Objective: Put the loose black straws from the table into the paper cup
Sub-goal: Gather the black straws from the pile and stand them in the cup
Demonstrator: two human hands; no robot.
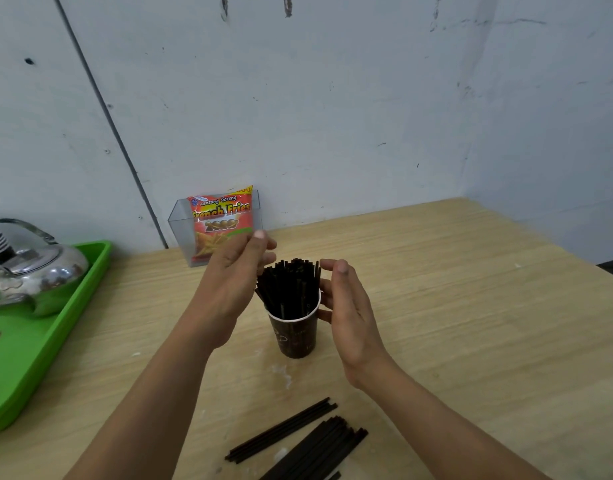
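Lower ends of the straws in the cup hidden inside the paper cup. Left hand covers the straws' left edge and the bottom corner of the snack bag; whether either grip touches the straws cannot be told. Right hand hides the cup's right rim. Nearer than both grips, the loose straws run off the bottom edge. Far left of the grips, kettle and green tray cut by the left edge. Print on the cup too small to read.
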